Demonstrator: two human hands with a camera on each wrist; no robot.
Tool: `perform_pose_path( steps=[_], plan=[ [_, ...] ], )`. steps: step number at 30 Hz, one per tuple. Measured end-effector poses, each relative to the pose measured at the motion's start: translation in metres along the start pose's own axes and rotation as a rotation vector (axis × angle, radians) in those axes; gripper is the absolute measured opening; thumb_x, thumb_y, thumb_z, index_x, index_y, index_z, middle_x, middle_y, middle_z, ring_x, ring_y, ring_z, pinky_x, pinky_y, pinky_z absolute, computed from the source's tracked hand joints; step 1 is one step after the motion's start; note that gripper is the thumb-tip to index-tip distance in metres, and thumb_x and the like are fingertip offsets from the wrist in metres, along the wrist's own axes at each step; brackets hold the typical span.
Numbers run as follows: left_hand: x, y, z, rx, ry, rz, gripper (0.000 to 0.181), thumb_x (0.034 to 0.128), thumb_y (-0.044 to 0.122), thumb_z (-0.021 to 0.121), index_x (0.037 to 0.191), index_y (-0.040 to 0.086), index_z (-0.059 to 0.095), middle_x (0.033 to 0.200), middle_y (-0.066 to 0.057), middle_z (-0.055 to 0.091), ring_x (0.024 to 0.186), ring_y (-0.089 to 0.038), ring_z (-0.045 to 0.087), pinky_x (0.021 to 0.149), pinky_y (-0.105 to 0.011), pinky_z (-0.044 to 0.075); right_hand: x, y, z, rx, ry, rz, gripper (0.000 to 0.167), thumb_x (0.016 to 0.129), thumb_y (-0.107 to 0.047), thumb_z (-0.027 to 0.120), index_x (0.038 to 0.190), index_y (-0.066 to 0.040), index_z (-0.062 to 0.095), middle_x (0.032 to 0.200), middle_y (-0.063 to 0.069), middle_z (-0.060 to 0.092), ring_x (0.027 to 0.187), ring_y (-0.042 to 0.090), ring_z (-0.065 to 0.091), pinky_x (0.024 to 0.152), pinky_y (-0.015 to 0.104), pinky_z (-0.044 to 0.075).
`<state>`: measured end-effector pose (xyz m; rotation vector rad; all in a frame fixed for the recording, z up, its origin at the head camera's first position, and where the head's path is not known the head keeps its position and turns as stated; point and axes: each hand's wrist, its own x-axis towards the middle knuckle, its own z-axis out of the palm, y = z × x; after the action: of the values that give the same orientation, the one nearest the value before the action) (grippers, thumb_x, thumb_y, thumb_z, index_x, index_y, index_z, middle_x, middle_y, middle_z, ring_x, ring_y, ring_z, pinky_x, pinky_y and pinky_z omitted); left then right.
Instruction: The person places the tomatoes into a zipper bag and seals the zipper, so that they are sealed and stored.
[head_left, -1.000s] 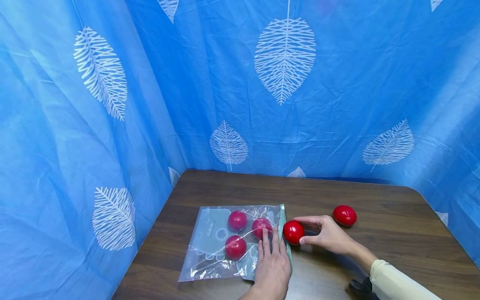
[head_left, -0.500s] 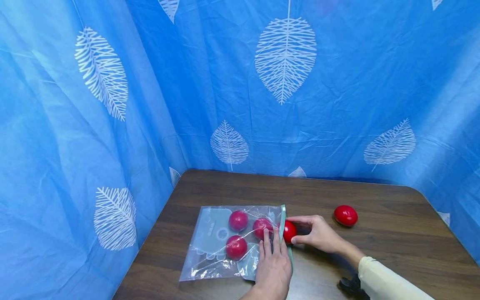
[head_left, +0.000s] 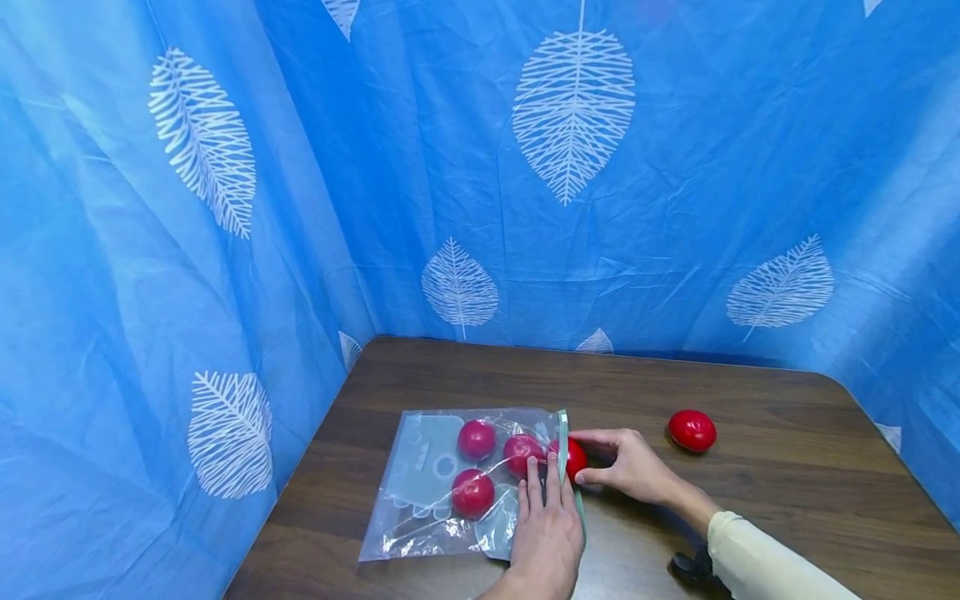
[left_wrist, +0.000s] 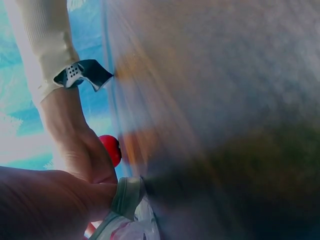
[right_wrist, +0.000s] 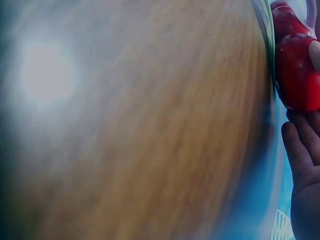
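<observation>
A clear zip bag (head_left: 386,537) with a pale green edge strip (head_left: 563,446) lies flat on the table, its opening toward the right. Inside it are 3 shiny red round fruits, one of them (head_left: 472,493) nearest the front. My left hand (head_left: 547,529) rests on the bag beside the strip, fingers mostly straight. With thumb and fingers, my right hand (head_left: 626,471) holds another red fruit (head_left: 576,460) at the opening, partly beneath the bag's upper film. The right wrist view shows this held fruit (right_wrist: 297,75) against a second red one (right_wrist: 287,22).
One more red fruit (head_left: 692,431) lies on the wooden table (head_left: 787,467), behind and right of the right hand. A dark wrist strap (head_left: 690,568) hangs under the right sleeve (head_left: 765,554). A blue leaf-patterned curtain (head_left: 660,167) encloses the back and left.
My right hand has moved left, sliding the held fruit from outside the strip to partly inside the bag. The left hand has stayed on the bag.
</observation>
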<state>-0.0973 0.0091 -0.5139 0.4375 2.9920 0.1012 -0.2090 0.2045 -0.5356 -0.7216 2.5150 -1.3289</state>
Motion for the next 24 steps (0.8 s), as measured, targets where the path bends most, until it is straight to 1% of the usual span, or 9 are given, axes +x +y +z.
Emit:
perform_pose_path(
  steps=[3, 5, 9, 12, 15, 16, 18, 22, 24],
  plan=[
    [-0.001, 0.001, 0.0, 0.021, 0.011, 0.006, 0.083, 0.0909, 0.03, 0.088, 0.163, 0.013, 0.052, 0.18, -0.012, 0.031, 0.164, -0.044, 0.034, 0.124, -0.054, 0.046, -0.004, 0.001, -0.003, 0.001, 0.001, -0.003, 0.062, 0.093, -0.034, 0.089, 0.148, -0.013, 0.069, 0.147, 0.012, 0.072, 0.134, 0.036, 0.07, 0.108, 0.05, 0.059],
    [-0.003, 0.001, 0.001, 0.035, 0.034, 0.012, 0.08, 0.0926, 0.028, 0.087, 0.163, 0.011, 0.052, 0.179, -0.014, 0.033, 0.163, -0.045, 0.036, 0.123, -0.054, 0.047, -0.007, 0.002, -0.005, 0.006, 0.006, -0.007, 0.061, 0.094, -0.033, 0.089, 0.148, -0.012, 0.069, 0.147, 0.013, 0.072, 0.134, 0.036, 0.07, 0.108, 0.05, 0.059],
    [-0.004, 0.0, 0.001, 0.039, 0.054, 0.016, 0.085, 0.0895, 0.027, 0.089, 0.163, 0.009, 0.051, 0.178, -0.014, 0.035, 0.162, -0.046, 0.037, 0.123, -0.054, 0.047, -0.012, 0.003, -0.008, 0.022, 0.007, -0.015, 0.06, 0.095, -0.03, 0.088, 0.148, -0.01, 0.068, 0.146, 0.012, 0.072, 0.133, 0.035, 0.071, 0.107, 0.049, 0.059],
    [-0.003, 0.0, 0.001, 0.034, 0.05, 0.013, 0.088, 0.0872, 0.028, 0.091, 0.163, 0.009, 0.05, 0.178, -0.013, 0.035, 0.162, -0.046, 0.037, 0.123, -0.054, 0.048, -0.013, 0.004, -0.007, 0.022, 0.008, -0.018, 0.058, 0.095, -0.031, 0.088, 0.147, -0.011, 0.069, 0.145, 0.011, 0.073, 0.133, 0.034, 0.072, 0.107, 0.049, 0.059],
    [-0.003, 0.001, 0.0, 0.033, 0.04, 0.007, 0.087, 0.0888, 0.028, 0.09, 0.164, 0.01, 0.049, 0.178, -0.012, 0.034, 0.163, -0.046, 0.035, 0.123, -0.054, 0.047, -0.011, 0.003, -0.004, -0.018, 0.024, -0.016, 0.056, 0.095, -0.033, 0.087, 0.145, -0.014, 0.071, 0.144, 0.009, 0.074, 0.131, 0.032, 0.073, 0.106, 0.049, 0.06],
    [-0.003, 0.001, 0.0, 0.035, 0.043, 0.006, 0.083, 0.0918, 0.027, 0.087, 0.164, 0.01, 0.05, 0.178, -0.012, 0.034, 0.163, -0.045, 0.035, 0.123, -0.054, 0.047, -0.01, 0.003, -0.003, -0.034, 0.031, -0.014, 0.056, 0.095, -0.034, 0.088, 0.145, -0.015, 0.072, 0.143, 0.008, 0.075, 0.13, 0.031, 0.073, 0.106, 0.049, 0.06],
    [-0.004, 0.001, -0.001, 0.035, 0.047, 0.005, 0.078, 0.0944, 0.026, 0.084, 0.163, 0.01, 0.051, 0.179, -0.012, 0.034, 0.163, -0.045, 0.036, 0.123, -0.054, 0.047, -0.008, 0.001, -0.001, -0.063, 0.043, -0.013, 0.055, 0.095, -0.035, 0.088, 0.144, -0.016, 0.072, 0.142, 0.007, 0.075, 0.129, 0.03, 0.074, 0.106, 0.049, 0.06],
    [-0.004, 0.002, 0.0, 0.029, 0.058, 0.003, 0.066, 0.1008, 0.024, 0.077, 0.161, 0.01, 0.054, 0.179, -0.013, 0.034, 0.162, -0.045, 0.036, 0.122, -0.055, 0.048, -0.004, -0.001, 0.003, -0.071, 0.049, -0.01, 0.054, 0.095, -0.034, 0.088, 0.143, -0.015, 0.073, 0.141, 0.008, 0.076, 0.128, 0.031, 0.074, 0.105, 0.049, 0.06],
    [-0.004, 0.002, 0.0, 0.023, 0.051, -0.001, 0.066, 0.1009, 0.025, 0.076, 0.162, 0.011, 0.053, 0.179, -0.012, 0.033, 0.163, -0.045, 0.036, 0.123, -0.055, 0.047, -0.002, -0.001, 0.005, -0.072, 0.056, -0.004, 0.053, 0.094, -0.034, 0.088, 0.142, -0.016, 0.074, 0.14, 0.008, 0.076, 0.128, 0.031, 0.074, 0.105, 0.05, 0.061]
  ],
)
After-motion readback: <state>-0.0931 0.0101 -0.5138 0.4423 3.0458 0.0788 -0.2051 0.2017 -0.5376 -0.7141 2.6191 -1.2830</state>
